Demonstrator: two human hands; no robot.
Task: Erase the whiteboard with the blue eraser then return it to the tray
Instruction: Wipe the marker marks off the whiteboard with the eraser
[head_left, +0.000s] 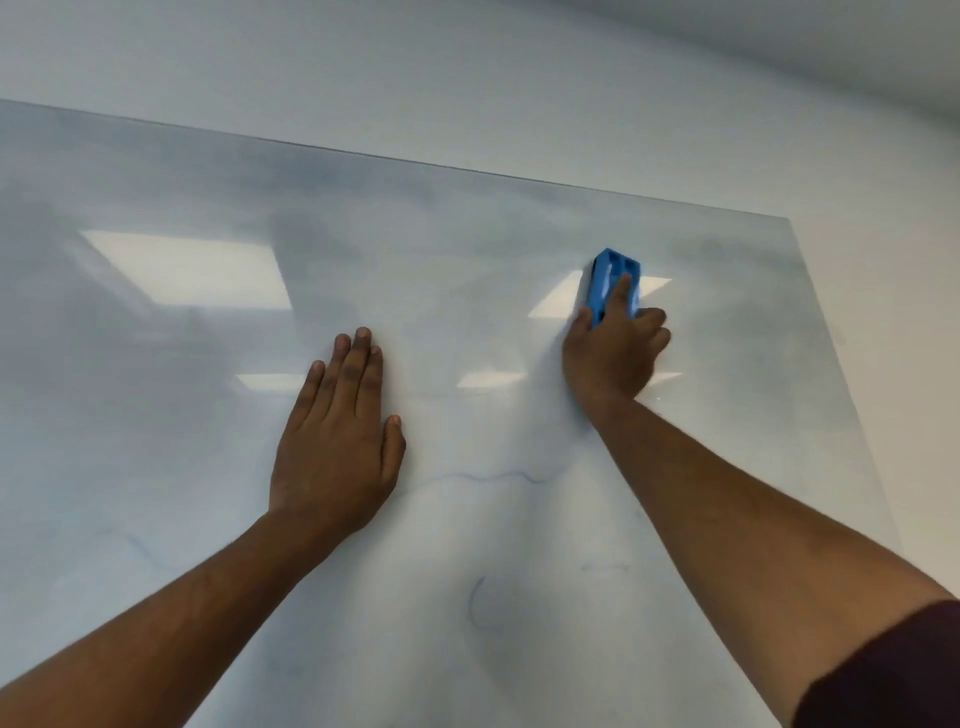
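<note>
The whiteboard (182, 415) fills most of the view, glossy and smeared with pale blue haze. My right hand (613, 353) presses the blue eraser (605, 283) flat against the board near its upper right, index finger stretched along the eraser's back. My left hand (337, 441) lies flat on the board at the centre, fingers together, holding nothing. Faint blue marker lines (498, 475) remain below the hands, with a curved stroke (475, 603) lower down. The tray is out of view.
The board's top edge (467, 169) and right edge (841, 374) meet the plain white wall (467, 67). Ceiling light reflections (182, 270) glare on the board's surface. A dark sleeve (893, 670) covers my right upper arm.
</note>
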